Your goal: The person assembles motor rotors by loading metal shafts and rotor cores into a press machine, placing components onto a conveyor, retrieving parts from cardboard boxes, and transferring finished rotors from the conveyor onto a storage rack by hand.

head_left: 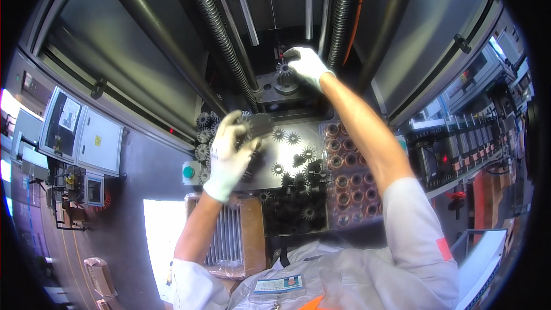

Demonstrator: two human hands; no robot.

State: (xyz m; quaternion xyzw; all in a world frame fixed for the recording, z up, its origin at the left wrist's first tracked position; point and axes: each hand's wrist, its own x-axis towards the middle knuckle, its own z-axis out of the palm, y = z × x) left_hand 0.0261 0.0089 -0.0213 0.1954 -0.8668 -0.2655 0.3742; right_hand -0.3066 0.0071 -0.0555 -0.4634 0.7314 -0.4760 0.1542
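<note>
My left hand (225,158), in a white glove, is closed around a dark cylindrical toothed metal core (259,126) above the left part of the metal table; both are slightly blurred. Farther off, my white-gloved right hand (310,66) reaches into the press. Its fingers are closed at a small dark thing I cannot make out, right against a star-shaped slotted core (283,69). That core stands upright on a round metal fixture (286,85) on the press base. My fingers partly hide its right side.
Several star-shaped cores (293,138) lie on the metal table (281,158), with more stacked at its left. Copper-coloured rings fill a clear tray (357,196) at right. Nearer are a cardboard box (253,235) of metal rods and a green button (189,172). Press columns (166,40) flank my arms.
</note>
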